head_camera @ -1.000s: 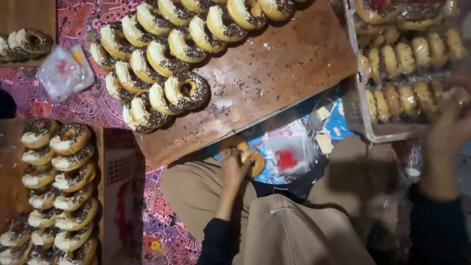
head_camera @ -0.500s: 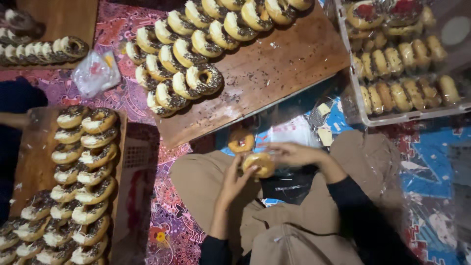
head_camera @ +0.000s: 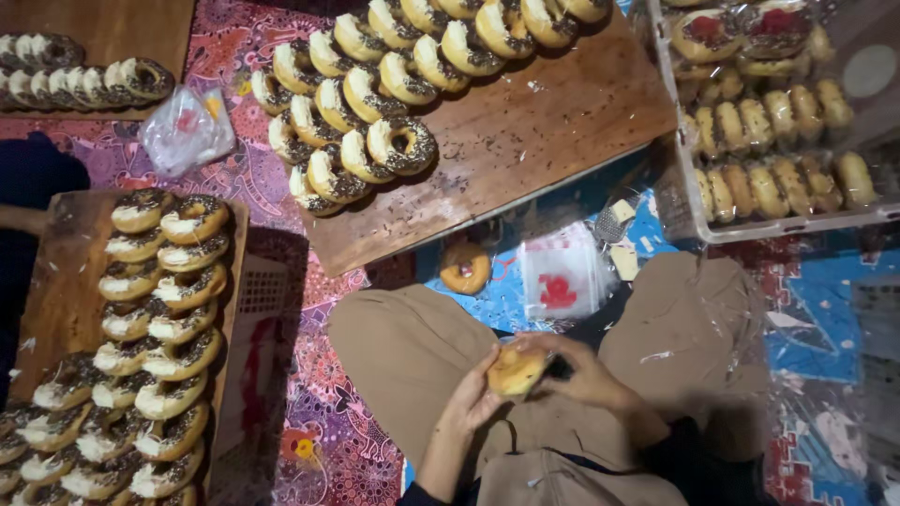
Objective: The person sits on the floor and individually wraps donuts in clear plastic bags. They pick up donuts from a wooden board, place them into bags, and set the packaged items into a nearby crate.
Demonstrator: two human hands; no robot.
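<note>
Lap: both hands (head_camera: 534,375) hold doughnut (head_camera: 515,370).

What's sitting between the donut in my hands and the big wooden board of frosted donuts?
In the head view, one plain donut lies on the blue mat between the held donut and the wooden board.

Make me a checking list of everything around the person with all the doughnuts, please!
Surface: patterned floor mat with a wooden board on it.
Job's things: plain doughnut held over the lap between both hands.
Clutter: sprinkled doughnuts in rows on the wooden board; more on a left board; one loose doughnut on the floor; clear bags; a clear tray of plain doughnuts.
Grips: left hand and right hand both closed on the plain doughnut.
Cables: nothing seen.
Surroundings: another person's dark sleeve at the left edge.
</note>
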